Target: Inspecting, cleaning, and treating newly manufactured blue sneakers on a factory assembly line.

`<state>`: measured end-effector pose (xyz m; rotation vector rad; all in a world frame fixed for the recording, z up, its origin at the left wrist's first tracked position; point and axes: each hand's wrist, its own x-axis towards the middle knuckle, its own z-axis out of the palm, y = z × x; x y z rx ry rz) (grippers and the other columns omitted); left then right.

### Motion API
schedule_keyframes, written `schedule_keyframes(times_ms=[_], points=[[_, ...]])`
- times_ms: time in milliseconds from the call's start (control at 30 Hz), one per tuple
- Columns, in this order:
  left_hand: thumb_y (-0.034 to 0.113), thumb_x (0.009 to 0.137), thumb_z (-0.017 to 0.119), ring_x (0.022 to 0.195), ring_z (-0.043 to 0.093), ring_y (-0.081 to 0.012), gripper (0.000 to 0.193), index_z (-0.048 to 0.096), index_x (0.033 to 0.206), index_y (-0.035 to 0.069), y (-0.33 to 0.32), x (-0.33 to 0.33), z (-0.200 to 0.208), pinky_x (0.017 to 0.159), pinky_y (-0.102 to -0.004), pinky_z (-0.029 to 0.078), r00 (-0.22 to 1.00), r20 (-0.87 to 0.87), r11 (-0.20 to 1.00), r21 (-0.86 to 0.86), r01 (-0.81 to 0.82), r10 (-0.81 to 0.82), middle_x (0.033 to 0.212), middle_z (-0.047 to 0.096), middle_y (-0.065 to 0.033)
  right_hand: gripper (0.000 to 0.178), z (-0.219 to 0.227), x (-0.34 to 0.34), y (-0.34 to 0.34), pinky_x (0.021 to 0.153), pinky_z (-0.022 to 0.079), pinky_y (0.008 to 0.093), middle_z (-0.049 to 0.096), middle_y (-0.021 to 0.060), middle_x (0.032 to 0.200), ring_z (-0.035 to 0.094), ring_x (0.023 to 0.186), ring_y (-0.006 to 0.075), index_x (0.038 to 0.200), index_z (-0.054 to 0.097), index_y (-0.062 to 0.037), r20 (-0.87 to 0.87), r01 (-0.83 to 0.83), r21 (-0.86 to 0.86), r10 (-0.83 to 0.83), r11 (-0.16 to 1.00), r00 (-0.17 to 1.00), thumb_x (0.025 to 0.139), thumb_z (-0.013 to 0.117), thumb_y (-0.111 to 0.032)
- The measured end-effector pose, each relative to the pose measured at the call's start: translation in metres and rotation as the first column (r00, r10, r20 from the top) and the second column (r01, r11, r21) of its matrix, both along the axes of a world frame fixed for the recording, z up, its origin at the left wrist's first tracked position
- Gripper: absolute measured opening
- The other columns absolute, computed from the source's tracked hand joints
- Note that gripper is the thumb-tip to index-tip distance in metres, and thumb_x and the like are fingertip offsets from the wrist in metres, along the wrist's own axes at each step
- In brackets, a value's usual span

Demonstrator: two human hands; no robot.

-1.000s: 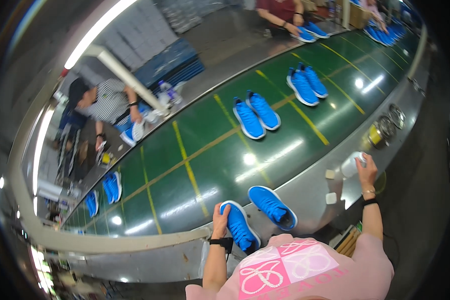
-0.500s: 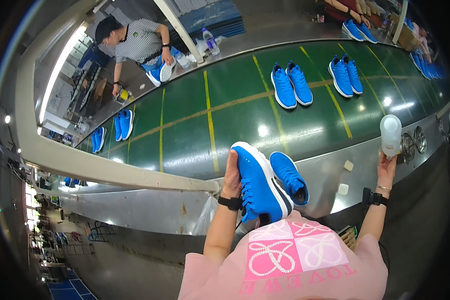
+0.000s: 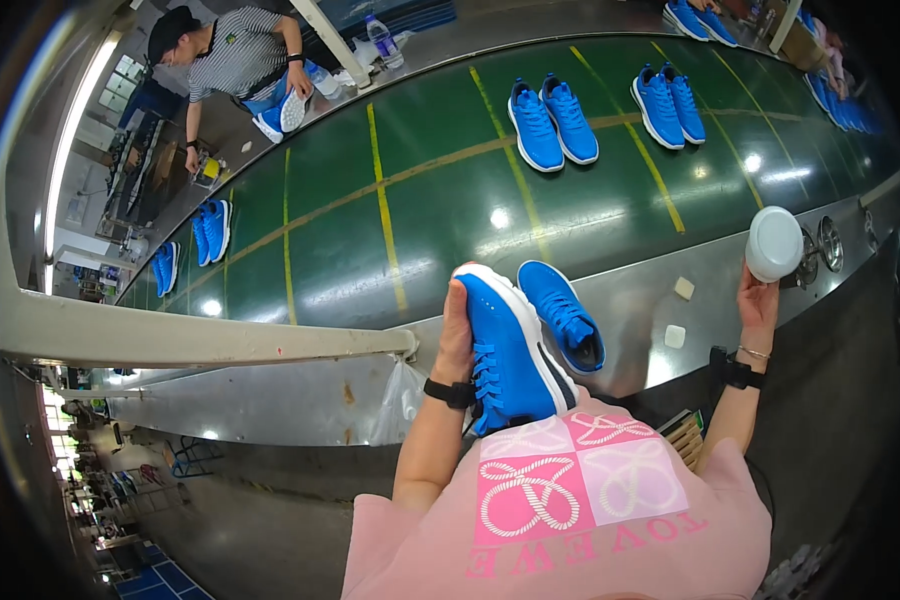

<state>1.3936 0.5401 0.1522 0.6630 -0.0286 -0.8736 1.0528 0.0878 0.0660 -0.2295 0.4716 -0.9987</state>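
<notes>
Factory floor and a long green conveyor belt [image 3: 450, 200] fill the view, with a grey metal table [image 3: 630, 320] edging the belt on the person's side. Nearest the body, the left hand [image 3: 457, 335] is closed around a blue shoe [image 3: 510, 345], gripping it along its side and lifting it toward the chest with the upper turned to the face, probably so it can be looked over. Just right of that hand, touching the raised shoe, its mate [image 3: 562, 315] rests on the table edge, within easy reach. Further right, the right hand [image 3: 757, 300] is wrapped around a white cup [image 3: 774, 243], held up clear of the table. Two small pale blocks [image 3: 679, 312] lie between the hands. Beyond the left hand, pairs of blue shoes [image 3: 553, 122] sit side by side on the belt, spaced apart. Across the belt, another person [image 3: 235, 55] bends over a shoe.
</notes>
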Motion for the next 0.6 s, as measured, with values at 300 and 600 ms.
schedule_keyframes(times_ms=[300,600], points=[[0.055,0.093,0.055,0.094,0.068,-0.0252,0.057,0.051,0.120,0.006,0.006,0.008,-0.011,0.080,-0.0386,0.059,0.997,0.017,0.990,0.124,0.068,-0.070,0.107,0.065,-0.0149,0.032,0.027,0.022,0.034,0.087,0.056,0.0329,0.067,0.0101,0.112,0.065,0.102,0.0218,0.117,0.059,-0.0037,-0.398,0.081,-0.253,-0.180,0.964,0.900,0.093,0.066,-0.024],[0.042,0.092,0.065,0.094,0.064,-0.0183,0.049,0.049,0.124,0.008,0.013,0.018,-0.019,0.082,-0.0338,0.056,0.988,0.147,0.977,0.210,0.023,-0.055,0.106,0.061,-0.0087,0.033,0.060,0.066,0.096,0.081,0.053,0.0354,0.070,0.0121,0.105,0.068,0.092,0.0234,0.111,0.064,-0.0032,-0.589,-0.493,-0.646,-0.792,0.582,-0.163,0.086,0.074,-0.023]])
